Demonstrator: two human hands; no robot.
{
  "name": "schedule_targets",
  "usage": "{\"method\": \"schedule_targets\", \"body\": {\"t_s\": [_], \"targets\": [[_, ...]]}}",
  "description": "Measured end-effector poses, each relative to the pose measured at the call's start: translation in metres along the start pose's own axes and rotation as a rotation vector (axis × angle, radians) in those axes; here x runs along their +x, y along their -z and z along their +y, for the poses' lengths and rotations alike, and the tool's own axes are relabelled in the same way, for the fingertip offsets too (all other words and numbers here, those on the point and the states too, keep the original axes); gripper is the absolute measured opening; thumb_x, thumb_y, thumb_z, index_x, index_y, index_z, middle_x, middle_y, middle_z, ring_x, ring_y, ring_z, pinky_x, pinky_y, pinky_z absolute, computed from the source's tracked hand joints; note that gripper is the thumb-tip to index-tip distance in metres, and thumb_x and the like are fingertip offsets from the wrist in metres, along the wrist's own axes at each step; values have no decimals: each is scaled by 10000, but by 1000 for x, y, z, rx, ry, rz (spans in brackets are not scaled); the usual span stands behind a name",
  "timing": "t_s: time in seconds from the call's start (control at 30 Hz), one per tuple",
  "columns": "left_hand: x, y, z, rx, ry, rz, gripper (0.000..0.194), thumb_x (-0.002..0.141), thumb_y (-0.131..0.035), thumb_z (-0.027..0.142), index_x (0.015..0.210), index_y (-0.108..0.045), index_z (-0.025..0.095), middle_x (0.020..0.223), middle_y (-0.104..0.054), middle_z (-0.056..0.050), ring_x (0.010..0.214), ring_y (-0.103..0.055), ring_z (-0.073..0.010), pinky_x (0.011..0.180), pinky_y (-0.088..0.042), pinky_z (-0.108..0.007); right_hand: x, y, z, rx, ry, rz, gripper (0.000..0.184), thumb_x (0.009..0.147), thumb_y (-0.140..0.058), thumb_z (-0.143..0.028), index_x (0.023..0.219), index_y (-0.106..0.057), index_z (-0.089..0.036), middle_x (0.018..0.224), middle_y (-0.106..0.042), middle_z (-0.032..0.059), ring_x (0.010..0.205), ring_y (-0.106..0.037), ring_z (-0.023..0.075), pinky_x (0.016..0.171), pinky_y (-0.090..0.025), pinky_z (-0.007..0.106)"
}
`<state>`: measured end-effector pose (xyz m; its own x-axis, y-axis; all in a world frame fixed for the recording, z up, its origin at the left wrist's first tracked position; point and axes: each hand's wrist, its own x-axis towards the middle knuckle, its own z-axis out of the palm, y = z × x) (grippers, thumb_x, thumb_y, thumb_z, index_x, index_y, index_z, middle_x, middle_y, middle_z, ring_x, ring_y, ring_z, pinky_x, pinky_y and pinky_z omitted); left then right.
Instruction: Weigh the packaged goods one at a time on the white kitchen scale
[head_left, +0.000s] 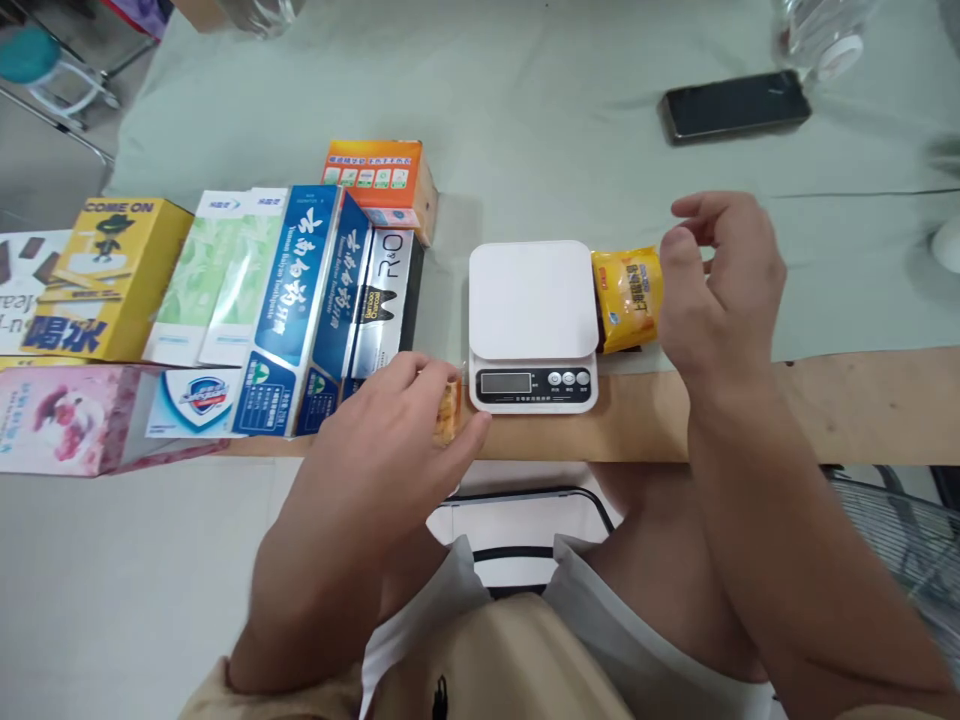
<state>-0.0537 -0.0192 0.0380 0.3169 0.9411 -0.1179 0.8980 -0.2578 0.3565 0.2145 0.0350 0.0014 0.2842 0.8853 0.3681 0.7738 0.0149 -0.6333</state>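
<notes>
My left hand (pixel 397 435) is at the table's front edge, closed around a small snack packet (pixel 448 412) with orange-yellow contents, mostly hidden by the fingers. Just right of it stands a white kitchen scale (pixel 533 300) with a bare platform; its display (pixel 506 383) looks blank. A yellow snack packet (pixel 626 298) lies against the scale's right side, with a dark item barely showing under it. My right hand (pixel 721 285) is beside that packet's right edge, thumb and curled fingers apart, with nothing visible between them.
On the left stand toothpaste boxes (pixel 292 300), a yellow box (pixel 112 275), a pink box (pixel 60 418) and an orange box (pixel 375 180). A phone (pixel 737 106) and a clear bottle (pixel 825 40) lie at the back right. The wooden table edge (pixel 787 405) runs in front.
</notes>
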Motion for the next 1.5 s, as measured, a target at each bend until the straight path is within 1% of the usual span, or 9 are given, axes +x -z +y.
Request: {"method": "schedule_targets", "body": {"t_s": [0.2,0.4,0.6,0.77,0.9,1.0,1.1,1.3,1.5], "targets": [[-14,21,-3,275,97,-325,249,936,-588,470,885,-607,226,841,-649,-83,752,-663,-290,653,-445,-353,-6,-18,-33,71,196,-87,261,1053,-428,-369,1167,-641,-271,1149,-732,90,1105,-701,249,920,-566,430],[-10,6,7,332,302,-372,352,955,-560,523,1098,-610,205,968,-741,-123,884,-743,-330,710,-473,-345,-12,-34,-57,217,288,-179,196,1052,-472,-347,1092,-645,-263,1050,-736,70,1000,-701,221,860,-562,391],[-11,6,1,266,318,-261,156,920,-525,394,937,-527,239,774,-683,-48,714,-695,-292,585,-312,-331,-20,-47,-76,304,373,-426,126,923,-551,-238,931,-676,-235,854,-732,29,801,-672,197,783,-554,372],[-18,20,-9,-2,243,125,262,850,-610,388,790,-392,255,674,-566,20,582,-523,-175,577,-319,-314,-29,-46,-87,441,263,-581,208,942,-590,-377,1045,-678,-219,994,-751,43,846,-689,180,735,-567,330],[0,0,-10,-212,64,330,177,895,-602,361,854,-477,243,802,-628,-4,713,-603,-174,664,-449,-314,-33,-49,-84,607,106,-728,382,939,-640,-484,1236,-574,-253,1131,-732,45,854,-727,171,722,-617,322],[14,-17,-8,-315,-70,274,216,930,-598,345,1101,-597,213,1169,-712,-103,1074,-705,-232,876,-551,-357,-26,-51,-71,560,-9,-620,430,940,-638,-449,1316,-521,-276,1216,-706,59,860,-744,164,711,-629,310],[21,-25,-6,-347,-80,252,367,955,-591,354,1287,-599,197,1439,-627,-165,1344,-629,-273,1025,-559,-416,-14,-48,-54,344,-104,-478,566,945,-641,-433,1451,-470,-247,1322,-656,120,823,-743,167,731,-631,346],[27,-28,-2,-339,-87,263,329,956,-584,339,1238,-637,177,1373,-661,-152,1281,-659,-270,1068,-573,-430,1,-38,-26,-134,51,-259,599,964,-607,-533,1491,-508,-264,1329,-579,166,1208,-654,361,1016,-550,611],[27,-30,-1,-312,-87,273,312,953,-581,326,1221,-651,182,1365,-679,-144,1260,-679,-269,1063,-576,-428,-15,-49,-52,-170,157,-352,551,957,-616,-420,1484,-577,-265,1474,-511,191,1351,-565,391,1107,-486,607]]}}
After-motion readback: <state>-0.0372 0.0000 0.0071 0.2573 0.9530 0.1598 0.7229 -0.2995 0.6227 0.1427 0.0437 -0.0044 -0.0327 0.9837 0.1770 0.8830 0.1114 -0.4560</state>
